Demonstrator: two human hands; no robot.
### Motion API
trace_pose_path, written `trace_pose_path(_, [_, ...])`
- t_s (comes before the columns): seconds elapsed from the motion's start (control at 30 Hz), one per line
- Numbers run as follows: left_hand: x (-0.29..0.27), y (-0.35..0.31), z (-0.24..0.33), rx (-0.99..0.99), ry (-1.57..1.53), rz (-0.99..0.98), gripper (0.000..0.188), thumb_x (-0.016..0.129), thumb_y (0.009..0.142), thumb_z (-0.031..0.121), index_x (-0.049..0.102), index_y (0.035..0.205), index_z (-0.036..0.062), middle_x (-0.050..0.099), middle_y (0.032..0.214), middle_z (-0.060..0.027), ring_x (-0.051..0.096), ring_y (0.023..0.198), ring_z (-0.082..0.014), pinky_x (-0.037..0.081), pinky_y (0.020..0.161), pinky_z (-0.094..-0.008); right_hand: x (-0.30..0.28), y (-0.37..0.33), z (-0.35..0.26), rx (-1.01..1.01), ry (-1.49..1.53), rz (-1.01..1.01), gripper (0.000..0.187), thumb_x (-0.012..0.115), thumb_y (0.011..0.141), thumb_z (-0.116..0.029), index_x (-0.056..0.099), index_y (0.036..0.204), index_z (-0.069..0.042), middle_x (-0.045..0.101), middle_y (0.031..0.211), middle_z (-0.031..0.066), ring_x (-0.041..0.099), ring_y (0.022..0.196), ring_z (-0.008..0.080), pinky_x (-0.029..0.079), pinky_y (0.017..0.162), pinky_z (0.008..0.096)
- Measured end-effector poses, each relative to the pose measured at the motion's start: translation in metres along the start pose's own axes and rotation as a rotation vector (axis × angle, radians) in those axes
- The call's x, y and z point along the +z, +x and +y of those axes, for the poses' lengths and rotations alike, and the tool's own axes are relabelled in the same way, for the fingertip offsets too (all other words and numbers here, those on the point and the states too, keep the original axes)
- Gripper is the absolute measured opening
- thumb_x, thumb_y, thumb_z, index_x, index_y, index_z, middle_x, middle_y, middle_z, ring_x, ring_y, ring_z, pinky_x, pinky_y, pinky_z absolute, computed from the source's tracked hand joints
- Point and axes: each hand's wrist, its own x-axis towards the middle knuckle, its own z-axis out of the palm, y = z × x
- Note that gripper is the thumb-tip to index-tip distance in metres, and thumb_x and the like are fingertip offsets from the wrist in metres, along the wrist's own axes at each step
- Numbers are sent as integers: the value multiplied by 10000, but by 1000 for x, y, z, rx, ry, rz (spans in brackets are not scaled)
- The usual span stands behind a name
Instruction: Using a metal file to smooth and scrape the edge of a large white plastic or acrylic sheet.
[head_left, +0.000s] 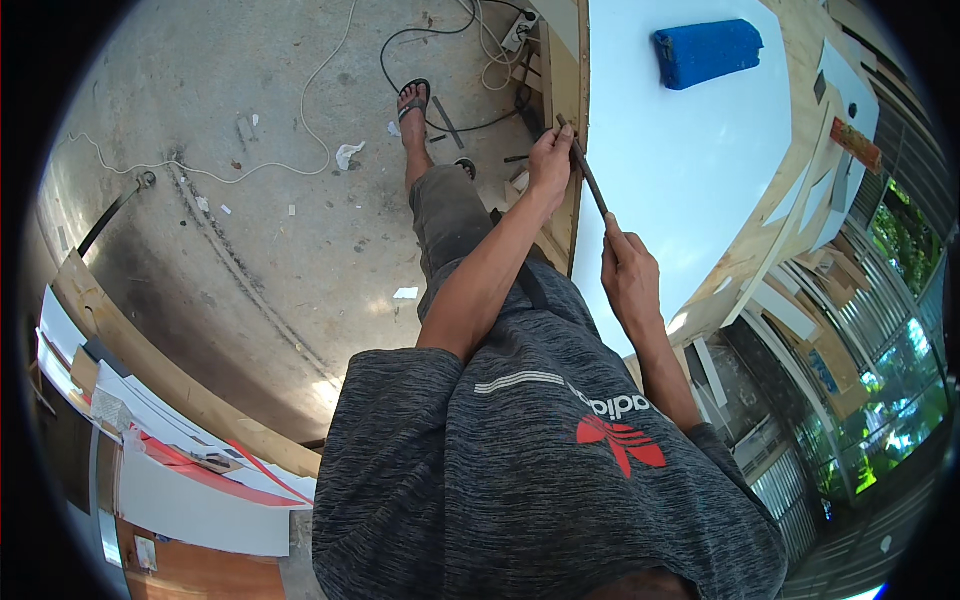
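A long, thin dark file (592,182) lies slantwise across the left edge of a white-topped panel (690,170). My left hand (550,168) pinches its far end, just past the panel's edge. The near end sits in my right hand (631,272), whose fingers wrap round it above the white surface. Part of the file is hidden inside the right hand. On the far part of the panel rests a blue block (708,54), apart from both hands.
Cables and a white power strip (520,32) lie on the concrete floor (270,90) by the panel's far left corner. A reddish-brown wooden piece (856,146) is on the right. Sheets and boards (200,480) stand at lower left.
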Motion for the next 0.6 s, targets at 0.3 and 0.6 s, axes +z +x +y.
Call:
trace_pose_path(0.3, [3, 5, 5, -38, -56, 103, 343, 514, 1106, 336, 621, 1027, 19, 552, 837, 20, 500, 747, -94, 463, 693, -297, 38, 12, 15, -41, 8, 38, 413, 607, 981, -20, 611, 1392, -51, 616, 794, 174, 600, 612, 326, 482, 569, 438])
trace_pose_path(0.6, [-6, -11, -13, 18, -9, 39, 325, 523, 1103, 327, 646, 1070, 28, 571, 860, 26, 512, 808, -82, 450, 747, -278, 41, -13, 18, -24, -33, 15, 435, 607, 955, -23, 599, 1389, -47, 631, 832, 180, 645, 653, 357, 527, 590, 455])
